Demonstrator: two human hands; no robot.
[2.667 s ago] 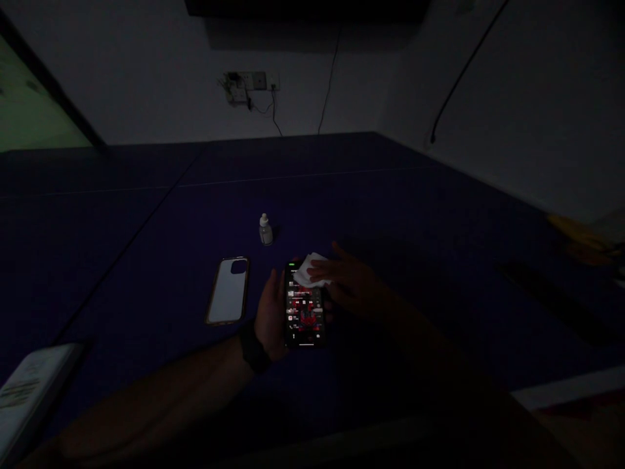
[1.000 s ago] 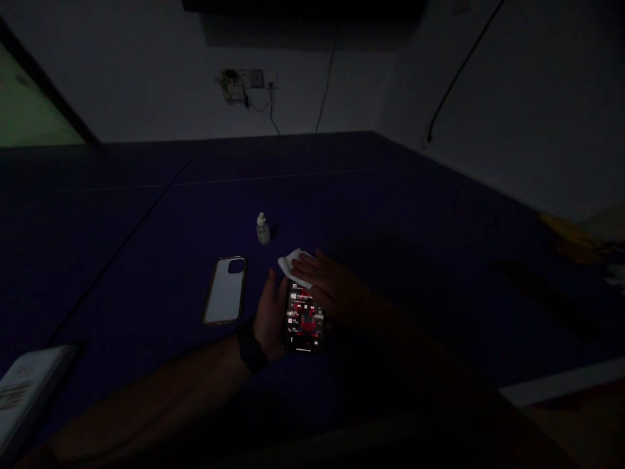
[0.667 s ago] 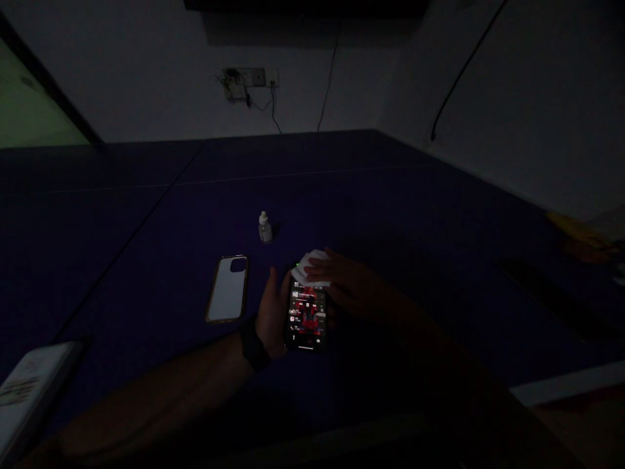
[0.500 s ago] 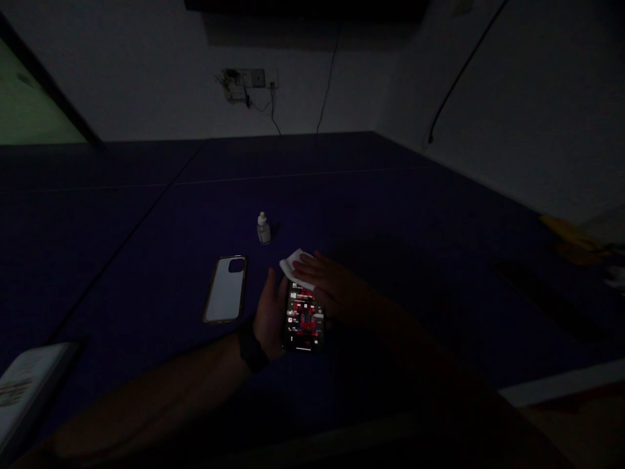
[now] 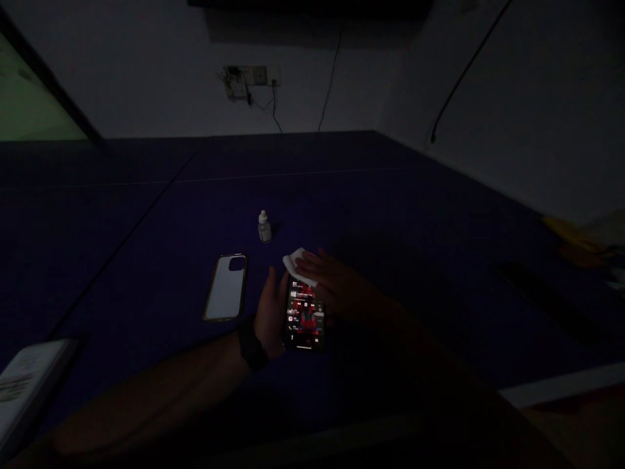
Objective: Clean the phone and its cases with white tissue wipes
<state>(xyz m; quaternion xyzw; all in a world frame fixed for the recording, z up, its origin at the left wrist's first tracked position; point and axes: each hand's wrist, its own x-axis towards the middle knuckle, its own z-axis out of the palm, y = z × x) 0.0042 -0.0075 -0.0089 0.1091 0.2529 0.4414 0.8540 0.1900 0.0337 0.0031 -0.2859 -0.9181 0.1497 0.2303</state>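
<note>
I see the left hand wrapped around the phone; the right hand holds the white cloth under extended fingers, over the phone's top end.

compared with some seconds earlier, the right hand has carried the white cloth more to the left, over the top end of the phone. the small green mark there, visible before, is now hidden beneath the cloth.
</note>
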